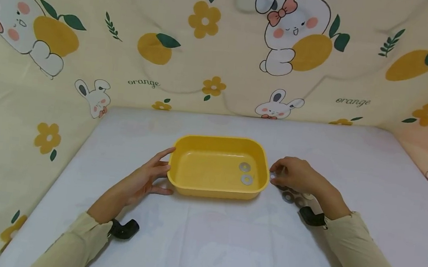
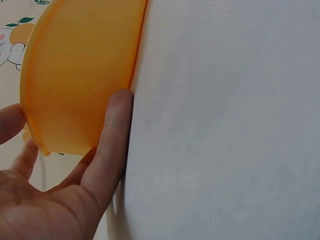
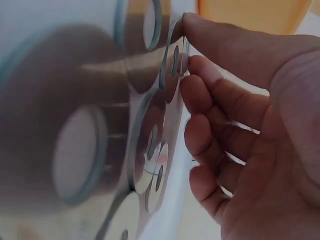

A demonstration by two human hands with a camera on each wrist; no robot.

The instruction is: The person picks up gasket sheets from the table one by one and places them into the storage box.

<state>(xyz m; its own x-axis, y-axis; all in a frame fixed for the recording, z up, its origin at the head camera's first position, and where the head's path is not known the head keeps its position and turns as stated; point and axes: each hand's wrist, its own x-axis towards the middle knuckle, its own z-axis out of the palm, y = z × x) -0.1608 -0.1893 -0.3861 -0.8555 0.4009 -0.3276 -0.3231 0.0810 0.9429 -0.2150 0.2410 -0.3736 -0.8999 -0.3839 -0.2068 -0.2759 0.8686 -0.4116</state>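
A yellow plastic tray (image 1: 211,193) sits on the white-covered table, with two flat metal washers, an upper washer (image 1: 245,167) and a lower washer (image 1: 246,179), lying inside toward its right end. At the tray's left end, my left hand (image 1: 142,180) rests spread fingers against the rim and wall. Its extended thumb (image 2: 116,132) lies along the tray's lower side in the left wrist view. Just past the tray's right end, my right hand (image 1: 299,175) pinches a washer (image 3: 175,57) at its edge between thumb and fingertips. Several more washers (image 1: 288,197) lie beneath and beside that hand.
A cream cloth backdrop (image 1: 236,75) printed with rabbits, oranges and flowers rises behind the table and along both sides. The white table cover (image 1: 202,245) extends in front of the tray. Black wrist devices (image 1: 124,229) show below both sleeves.
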